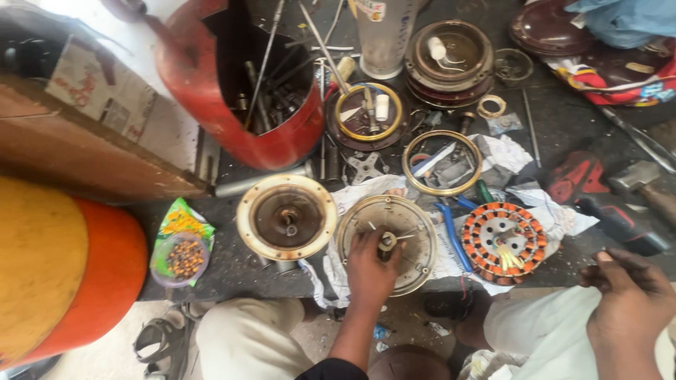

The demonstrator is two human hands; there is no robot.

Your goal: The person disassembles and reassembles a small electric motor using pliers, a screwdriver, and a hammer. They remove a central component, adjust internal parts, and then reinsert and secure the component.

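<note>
Looking down from the head camera, the left hand (371,271) rests on a round cream-coloured motor cover (386,243) that lies flat on white paper at the near edge of the dark workbench (563,127). Its fingers curl around the small hub at the cover's middle, pinching it between thumb and fingertips. The right hand (627,299) sits lower right, off the bench edge above a pale trouser knee, fingers loosely curled; whether it grips anything cannot be told.

Just left of the held cover lies a second round cover (286,217) with a rusty brown inside and a cream rim. To the right, on the same paper, sits a stator (504,242) wound with orange coils, and blue-handled pliers (451,229) lie between it and the held cover. Behind these are two brass-coloured rings (442,162), one around loose parts. A cut-open red drum (232,91) full of rods and tools stands at the back left. A green snack packet (182,243) lies near the bench's left end, and a hammer (644,184) lies far right. An orange barrel (63,271) fills the lower left corner.
</note>
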